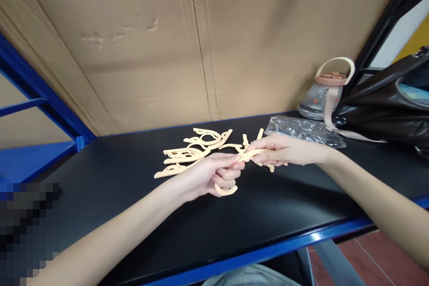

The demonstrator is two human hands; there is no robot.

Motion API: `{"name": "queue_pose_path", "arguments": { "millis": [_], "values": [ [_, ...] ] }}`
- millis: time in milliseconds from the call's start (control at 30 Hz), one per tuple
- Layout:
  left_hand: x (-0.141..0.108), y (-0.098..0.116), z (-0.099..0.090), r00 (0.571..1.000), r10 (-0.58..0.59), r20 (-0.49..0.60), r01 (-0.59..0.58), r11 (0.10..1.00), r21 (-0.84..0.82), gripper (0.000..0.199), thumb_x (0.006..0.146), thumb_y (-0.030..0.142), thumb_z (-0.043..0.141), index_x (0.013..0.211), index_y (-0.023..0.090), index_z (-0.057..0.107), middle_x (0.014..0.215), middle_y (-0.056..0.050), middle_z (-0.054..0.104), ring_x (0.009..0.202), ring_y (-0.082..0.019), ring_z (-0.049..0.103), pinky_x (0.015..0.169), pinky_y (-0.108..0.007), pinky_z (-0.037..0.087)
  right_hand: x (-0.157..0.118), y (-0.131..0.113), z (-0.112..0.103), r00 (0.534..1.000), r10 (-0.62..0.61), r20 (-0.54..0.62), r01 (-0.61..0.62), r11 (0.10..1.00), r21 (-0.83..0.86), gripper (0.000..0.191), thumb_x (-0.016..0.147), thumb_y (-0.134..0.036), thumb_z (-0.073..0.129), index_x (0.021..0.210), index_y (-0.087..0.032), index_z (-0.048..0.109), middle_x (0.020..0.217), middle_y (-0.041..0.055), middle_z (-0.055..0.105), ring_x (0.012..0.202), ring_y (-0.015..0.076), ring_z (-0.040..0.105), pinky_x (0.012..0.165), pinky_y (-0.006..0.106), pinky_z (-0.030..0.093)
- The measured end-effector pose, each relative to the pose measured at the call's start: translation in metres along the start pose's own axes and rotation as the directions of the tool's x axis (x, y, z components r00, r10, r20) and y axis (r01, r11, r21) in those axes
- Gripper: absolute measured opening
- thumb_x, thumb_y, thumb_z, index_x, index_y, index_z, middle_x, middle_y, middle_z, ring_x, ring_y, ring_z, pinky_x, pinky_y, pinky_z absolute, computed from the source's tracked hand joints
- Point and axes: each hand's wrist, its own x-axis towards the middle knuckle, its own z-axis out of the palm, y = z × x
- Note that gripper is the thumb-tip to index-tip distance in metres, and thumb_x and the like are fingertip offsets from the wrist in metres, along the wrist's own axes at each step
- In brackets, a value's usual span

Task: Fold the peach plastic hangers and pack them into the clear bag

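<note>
Both of my hands meet above the black tabletop around a cream plastic folding hanger. My left hand is closed on it in a pinch, and a curved cream hook sticks out below its fingers. From the other side, my right hand grips an arm of the hanger between thumb and fingers. The joint where the parts meet is mostly covered by fingertips. Several cream folding hangers lie just beyond my left hand. More cream hanger pieces lie behind and under my right hand, partly hidden.
A clear plastic bag lies at the back right. Behind it stands a transparent water bottle with a strap, beside a black leather-like bag. Cardboard walls off the back, and a blue metal edge runs along the front.
</note>
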Motion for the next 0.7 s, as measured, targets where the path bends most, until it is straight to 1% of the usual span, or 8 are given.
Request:
{"name": "queue_pose_path", "arguments": {
  "millis": [100, 200, 267, 367, 433, 500, 600, 700],
  "values": [
    [-0.013, 0.007, 0.0, 0.989, -0.106, 0.098, 0.115, 0.989, -0.09, 0.037, 0.089, 0.035, 0.049, 0.062, 0.019, 0.03, 0.052, 0.01, 0.013, 0.039, -0.003, 0.005, 0.032, -0.015, 0.007, -0.009, -0.002, -0.015, 0.978, -0.066, -0.199, 0.033, 0.986, -0.162, 0.03, 0.089, -0.042, 0.048, 0.094, -0.017, 0.064, 0.067, -0.0025, 0.052, 0.056, 0.0079, 0.046, 0.048, 0.019, 0.037],
    [-0.018, 0.006, 0.005, 0.979, -0.187, 0.077, 0.18, 0.98, 0.081, 0.034, 0.089, 0.039, 0.05, 0.065, 0.018, 0.039, 0.05, 0.01, 0.017, 0.038, -0.003, 0.008, 0.031, -0.014, 0.011, -0.017, 0.005, -0.035, 0.888, -0.064, -0.456, -0.051, 0.971, -0.236, 0.033, 0.089, -0.045, 0.047, 0.105, -0.021, 0.065, 0.063, -0.0034, 0.056, 0.049, 0.0085, 0.045, 0.046, 0.02, 0.035],
    [-0.012, 0.001, 0.009, 0.994, -0.034, -0.106, 0.063, 0.956, 0.285, 0.031, 0.09, 0.041, 0.047, 0.072, 0.017, 0.048, 0.051, 0.008, 0.028, 0.038, -0.004, 0.02, 0.033, -0.015, 0.02, -0.017, 0.016, -0.044, 0.832, -0.1, -0.545, -0.116, 0.93, -0.348, 0.033, 0.09, -0.045, 0.047, 0.105, -0.022, 0.065, 0.078, 0.0001, 0.065, 0.065, 0.0126, 0.057, 0.059, 0.023, 0.043],
    [0.004, -0.01, 0.012, 0.906, 0.303, -0.296, -0.07, 0.797, 0.6, 0.029, 0.091, 0.038, 0.045, 0.109, 0.018, 0.054, 0.082, -0.002, 0.057, 0.062, -0.01, 0.055, 0.052, -0.02, 0.046, -0.007, 0.032, -0.045, 0.808, -0.121, -0.577, -0.243, 0.823, -0.513, 0.033, 0.093, -0.039, 0.041, 0.106, -0.02, 0.066, 0.103, 0.0052, 0.068, 0.094, 0.0209, 0.061, 0.085, 0.033, 0.043],
    [0.01, -0.015, 0.008, 0.869, 0.414, -0.271, -0.066, 0.639, 0.766, 0.044, 0.092, 0.039, 0.042, 0.133, 0.021, 0.04, 0.118, -0.009, 0.056, 0.105, -0.018, 0.057, 0.085, -0.03, 0.049, 0.001, 0.04, -0.038, 0.817, -0.126, -0.563, -0.274, 0.774, -0.57, 0.035, 0.094, -0.035, 0.038, 0.114, -0.019, 0.062, 0.113, 0.0072, 0.065, 0.102, 0.0234, 0.059, 0.09, 0.036, 0.041],
    [0.009, -0.015, -0.004, 0.845, 0.501, -0.187, -0.026, 0.387, 0.922, 0.049, 0.094, 0.04, 0.038, 0.14, 0.023, 0.031, 0.14, -0.009, 0.042, 0.13, -0.022, 0.037, 0.104, -0.038, 0.036, 0.007, 0.045, -0.03, 0.834, -0.123, -0.538, -0.276, 0.752, -0.599, 0.036, 0.093, -0.033, 0.04, 0.12, -0.018, 0.058, 0.117, 0.0086, 0.063, 0.102, 0.0234, 0.059, 0.089, 0.036, 0.042],
    [0.0, -0.011, -0.03, 0.8, 0.597, -0.066, 0.159, -0.105, 0.982, 0.04, 0.094, 0.03, 0.039, 0.131, 0.018, 0.044, 0.137, -0.011, 0.046, 0.127, -0.026, 0.04, 0.103, -0.044, 0.034, 0.012, 0.045, -0.019, 0.861, -0.081, -0.503, -0.293, 0.728, -0.62, 0.036, 0.091, -0.034, 0.045, 0.12, -0.017, 0.058, 0.106, 0.0084, 0.066, 0.088, 0.0217, 0.062, 0.077, 0.033, 0.046],
    [-0.004, -0.008, -0.055, 0.812, 0.578, -0.081, 0.363, -0.392, 0.845, 0.029, 0.093, 0.028, 0.043, 0.111, 0.011, 0.058, 0.107, -0.013, 0.062, 0.098, -0.028, 0.057, 0.083, -0.044, 0.045, 0.013, 0.041, -0.01, 0.873, -0.048, -0.485, -0.33, 0.675, -0.66, 0.037, 0.091, -0.042, 0.045, 0.114, -0.019, 0.062, 0.094, 0.0065, 0.065, 0.079, 0.021, 0.062, 0.07, 0.033, 0.047]
  ]
}}
